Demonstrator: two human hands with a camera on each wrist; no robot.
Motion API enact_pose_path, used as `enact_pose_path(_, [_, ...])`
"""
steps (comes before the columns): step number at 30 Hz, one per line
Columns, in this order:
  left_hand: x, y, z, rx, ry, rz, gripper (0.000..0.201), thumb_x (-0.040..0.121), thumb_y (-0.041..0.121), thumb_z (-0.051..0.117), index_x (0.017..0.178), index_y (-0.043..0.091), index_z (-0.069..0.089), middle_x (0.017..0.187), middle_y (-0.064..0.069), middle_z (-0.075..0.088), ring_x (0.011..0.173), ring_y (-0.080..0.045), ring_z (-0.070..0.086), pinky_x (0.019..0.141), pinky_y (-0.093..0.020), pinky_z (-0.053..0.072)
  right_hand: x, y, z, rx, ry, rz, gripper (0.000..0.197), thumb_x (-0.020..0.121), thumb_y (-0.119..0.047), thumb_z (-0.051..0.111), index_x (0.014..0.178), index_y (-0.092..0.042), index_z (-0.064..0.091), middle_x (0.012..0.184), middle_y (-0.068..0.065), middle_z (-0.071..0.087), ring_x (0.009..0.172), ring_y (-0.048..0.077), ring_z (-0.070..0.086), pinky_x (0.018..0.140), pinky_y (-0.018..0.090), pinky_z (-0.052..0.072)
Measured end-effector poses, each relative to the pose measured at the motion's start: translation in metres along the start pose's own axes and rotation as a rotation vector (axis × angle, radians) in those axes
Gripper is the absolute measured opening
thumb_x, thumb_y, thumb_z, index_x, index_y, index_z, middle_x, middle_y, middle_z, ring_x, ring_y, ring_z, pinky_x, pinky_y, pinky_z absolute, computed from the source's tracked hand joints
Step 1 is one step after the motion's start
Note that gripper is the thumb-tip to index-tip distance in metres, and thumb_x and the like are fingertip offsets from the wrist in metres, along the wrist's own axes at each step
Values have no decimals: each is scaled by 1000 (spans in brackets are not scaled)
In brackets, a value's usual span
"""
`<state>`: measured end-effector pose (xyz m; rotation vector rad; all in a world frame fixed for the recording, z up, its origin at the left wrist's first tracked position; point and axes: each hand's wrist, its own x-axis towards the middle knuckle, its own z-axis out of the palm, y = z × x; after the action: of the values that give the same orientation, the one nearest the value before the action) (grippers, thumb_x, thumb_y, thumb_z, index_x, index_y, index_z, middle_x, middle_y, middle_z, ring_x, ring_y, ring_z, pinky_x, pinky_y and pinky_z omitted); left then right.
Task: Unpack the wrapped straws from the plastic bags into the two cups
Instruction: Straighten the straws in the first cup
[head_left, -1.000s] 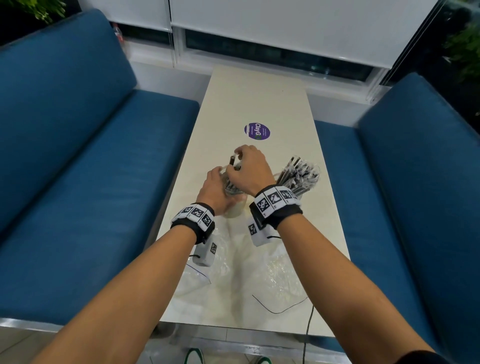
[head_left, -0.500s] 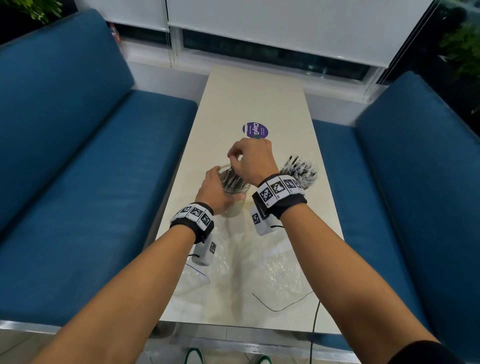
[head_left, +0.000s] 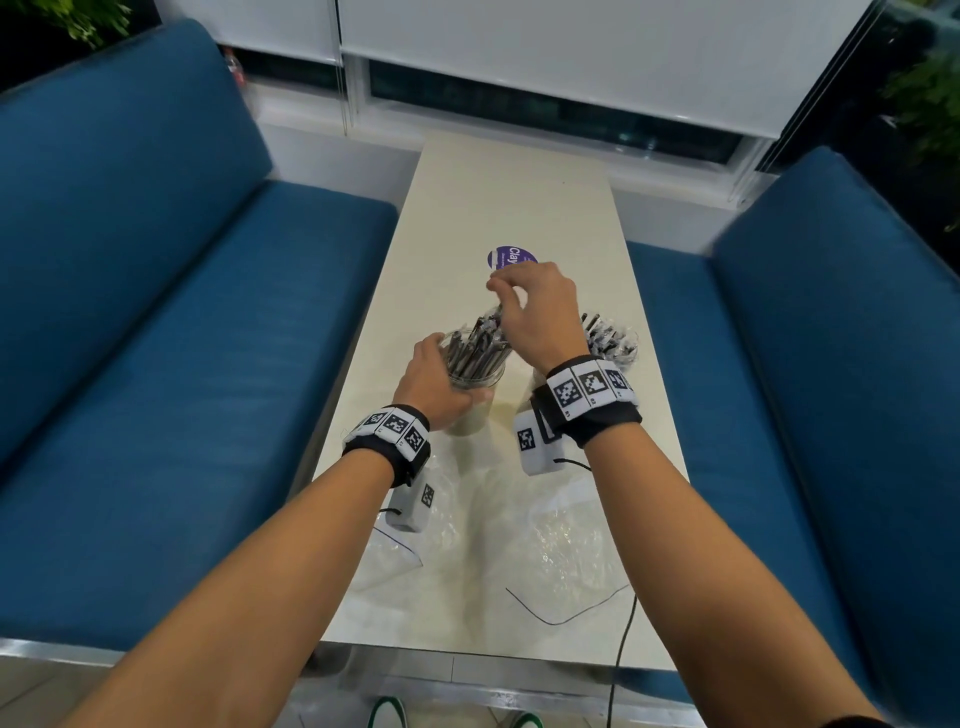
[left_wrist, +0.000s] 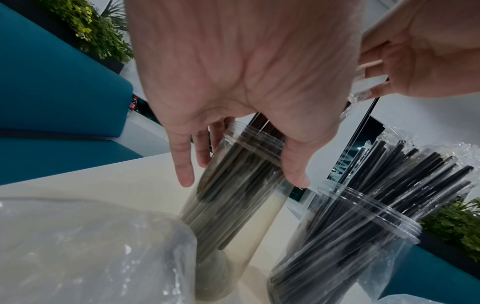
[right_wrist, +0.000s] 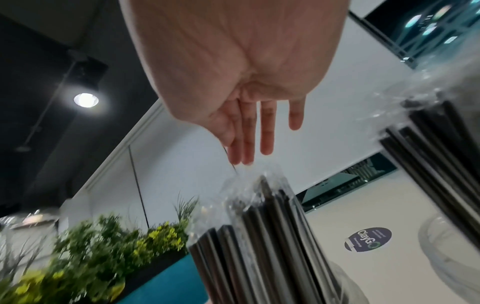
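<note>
My left hand (head_left: 436, 382) grips the clear left cup (head_left: 475, 387) near its rim, and the cup stands on the table, packed with dark wrapped straws (head_left: 475, 348). In the left wrist view its fingers (left_wrist: 185, 164) and thumb curl round the left cup (left_wrist: 233, 205). My right hand (head_left: 535, 312) hovers just above those straws, thumb and forefinger pinching the top of one wrapped straw (head_left: 493, 318). A second cup (left_wrist: 350, 236), also full of straws (head_left: 608, 338), stands to the right, mostly hidden behind my right wrist in the head view.
Two flattened clear plastic bags (head_left: 566, 545) (head_left: 400, 556) lie on the cream table (head_left: 509, 197) near me. A purple round sticker (head_left: 511, 257) sits beyond the cups. A thin black cable (head_left: 566, 618) crosses the front edge. Blue sofas (head_left: 182, 338) flank the table.
My right hand has lifted off the straws in the left cup and risen above them, now pinching one straw's top. The left hand stays on the cup.
</note>
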<state>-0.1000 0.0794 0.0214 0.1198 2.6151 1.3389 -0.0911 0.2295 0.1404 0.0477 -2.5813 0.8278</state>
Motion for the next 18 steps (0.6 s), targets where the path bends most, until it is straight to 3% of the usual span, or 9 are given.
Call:
enact_pose_path(2, [0,1,0,1,-3,-1,112,71,44,94,158,13,30,156,-7,41,139,-28,53,117,-48,46,-2,3,-9,60,66,88,23,102,-14,57,109,-14,79,116,4,76,116,25,62,98,27,42])
enact_pose_path(4, [-1,2,0,1,-7,-5,111,72,43,93,158,13,29,157,-7,40,140,-28,52,118,-48,45,-5,7,-10,71,73,91,23,102,-14,56,112,-17,77,118,3,73,116,25,61,104,35,44])
enact_pose_path(6, [-1,2,0,1,-10,-8,113,72,44,93,159,13,28,158,-7,39,141,-29,51,118,-49,46,-12,8,-5,35,-21,20,22,99,-27,62,118,-24,73,126,1,68,123,23,55,108,44,43])
enact_pose_path(9, [-1,2,0,-6,-10,-10,111,73,44,93,158,13,28,158,-7,37,139,-30,53,113,-51,50,-22,2,10,-109,-193,-140,29,90,-48,69,116,-35,72,142,2,54,137,25,42,111,46,31])
enact_pose_path(11, [-1,2,-1,11,-15,-1,110,73,42,93,157,13,29,157,-7,38,137,-31,55,111,-51,52,-26,-4,17,-219,-222,-204,23,87,-46,70,106,-34,76,147,4,51,142,27,38,116,50,26])
enact_pose_path(14, [-1,3,-2,13,-25,-12,114,71,44,93,159,12,27,159,-7,37,138,-31,56,111,-51,52,-25,-4,17,-248,-213,-174,17,85,-38,70,97,-30,77,147,3,52,142,27,38,117,52,24])
enact_pose_path(18, [-1,3,-2,13,-18,-16,117,74,42,94,161,10,23,161,-9,36,141,-30,52,115,-47,48,-28,0,15,-248,-276,-153,28,82,-40,69,108,-29,74,148,2,49,143,27,35,118,53,21])
